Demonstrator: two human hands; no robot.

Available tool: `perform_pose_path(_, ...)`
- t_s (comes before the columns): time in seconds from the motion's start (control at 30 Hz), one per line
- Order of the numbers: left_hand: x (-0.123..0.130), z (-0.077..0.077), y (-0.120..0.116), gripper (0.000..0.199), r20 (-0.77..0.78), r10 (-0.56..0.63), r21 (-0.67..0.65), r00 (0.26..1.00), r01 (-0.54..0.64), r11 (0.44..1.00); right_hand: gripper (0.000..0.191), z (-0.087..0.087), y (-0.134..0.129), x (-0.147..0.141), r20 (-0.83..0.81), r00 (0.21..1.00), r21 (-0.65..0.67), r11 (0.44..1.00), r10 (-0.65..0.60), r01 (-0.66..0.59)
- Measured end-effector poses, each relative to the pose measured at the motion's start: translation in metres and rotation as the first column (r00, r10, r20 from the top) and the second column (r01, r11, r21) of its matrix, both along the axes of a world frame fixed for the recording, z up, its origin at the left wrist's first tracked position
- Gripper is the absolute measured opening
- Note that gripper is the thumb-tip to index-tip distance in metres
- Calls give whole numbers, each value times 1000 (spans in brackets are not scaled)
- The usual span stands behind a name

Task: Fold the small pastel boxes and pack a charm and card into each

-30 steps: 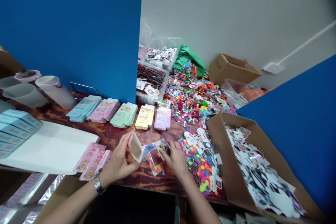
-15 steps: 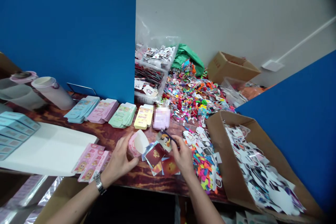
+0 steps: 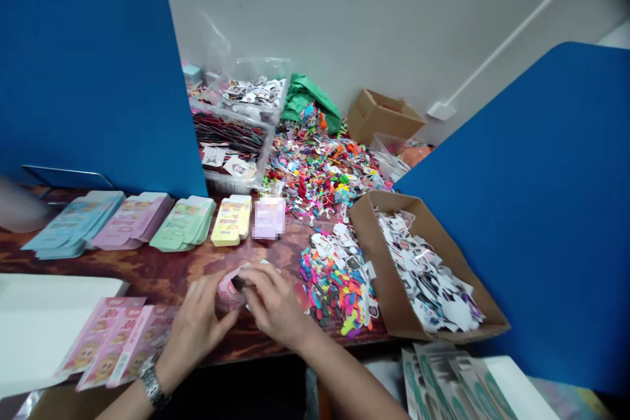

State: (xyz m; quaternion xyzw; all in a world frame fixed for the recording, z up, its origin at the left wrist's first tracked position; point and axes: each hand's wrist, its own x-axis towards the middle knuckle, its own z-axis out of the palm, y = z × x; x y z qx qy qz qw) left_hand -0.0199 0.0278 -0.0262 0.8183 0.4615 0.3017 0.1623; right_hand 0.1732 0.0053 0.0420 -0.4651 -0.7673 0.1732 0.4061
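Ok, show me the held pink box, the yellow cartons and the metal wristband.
Pink box (image 3: 227, 292), head view: its printed side.
Yellow cartons (image 3: 230, 222), head view: printed face.
Metal wristband (image 3: 152, 384), head view: its links.

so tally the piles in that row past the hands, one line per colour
Blue pile: 1
Pink pile: 1
Green pile: 1
Yellow pile: 1
Purple pile, blurred in the picture: 1
Total: 5 piles
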Motion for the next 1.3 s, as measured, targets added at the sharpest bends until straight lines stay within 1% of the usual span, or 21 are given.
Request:
perform_pose_path(0.03, 1, -1, 0, 57, 6, -3, 4, 1000, 3, 1000, 30, -3, 0, 8, -29, 999, -12, 1000, -18, 17)
perform_pose_path(0.07, 1, -2, 1, 60, 10, -3, 10, 1000, 3, 1000, 27, -7, 1, 21, -36, 997, -34, 997, -69, 67)
perform_pose_path(0.1, 1, -2, 3, 63, 14, -3, 16, 1000, 2, 1000, 25, -11, 3, 37, -13, 988, -70, 986, -153, 152)
perform_pose_path(0.13, 1, -2, 4, 65, 21, -2, 22, 1000, 2, 1000, 24, -17, 8, 56, 48, 962, -118, 955, -270, 274)
perform_pose_path(0.17, 1, -2, 5, 66, 29, -3, 21, 1000, 3, 1000, 25, -23, 13, 77, 147, 912, -173, 898, -382, 404)
perform_pose_path(0.2, 2, -3, 6, 67, 39, -6, 17, 999, 5, 1000, 25, -30, 20, 98, 294, 832, -223, 813, -471, 538)
perform_pose_path(0.23, 3, -3, 6, 67, 48, -9, 12, 999, 9, 1000, 28, -38, 27, 118, 454, 732, -253, 714, -508, 652)
perform_pose_path(0.3, 5, -4, 6, 68, 51, -27, -12, 998, 28, 1000, 31, -53, 41, 150, 549, 645, -256, 627, -533, 736)
perform_pose_path(0.33, 7, -5, 5, 68, 46, -38, -29, 998, 39, 999, 32, -59, 46, 161, 582, 615, -259, 595, -532, 760)
perform_pose_path(0.43, 8, -7, 2, 68, 27, -60, -75, 998, 62, 995, 30, -75, 56, 175, 631, 577, -271, 549, -518, 790)
perform_pose_path(0.53, 5, -11, 1, 68, 21, -45, -74, 999, 46, 996, 28, -84, 57, 176, 643, 562, -254, 548, -520, 797)
perform_pose_path(0.67, 4, -13, 1, 68, 5, -54, -86, 999, 55, 995, 20, -87, 54, 178, 610, 574, -210, 588, -546, 781)
perform_pose_path(0.73, 6, -12, 0, 67, 9, -73, -89, 997, 74, 993, 18, -85, 53, 181, 581, 599, -204, 614, -551, 763)
perform_pose_path(0.87, 8, -9, 0, 67, 13, -88, -81, 996, 89, 993, 24, -78, 49, 188, 511, 655, -211, 658, -556, 723)
perform_pose_path(1.0, 8, -8, -1, 68, 20, -84, -71, 996, 85, 994, 30, -70, 44, 190, 458, 690, -199, 692, -560, 694)
perform_pose_path(1.1, 8, -8, -3, 67, 17, -79, -80, 997, 80, 994, 35, -69, 41, 188, 440, 692, -175, 701, -573, 691)
perform_pose_path(1.23, 9, -8, -5, 67, 10, -73, -97, 997, 73, 993, 32, -69, 40, 187, 430, 674, -150, 689, -600, 709)
perform_pose_path(1.3, 9, -7, -5, 67, 7, -80, -95, 997, 80, 992, 31, -65, 40, 188, 420, 667, -135, 685, -615, 716)
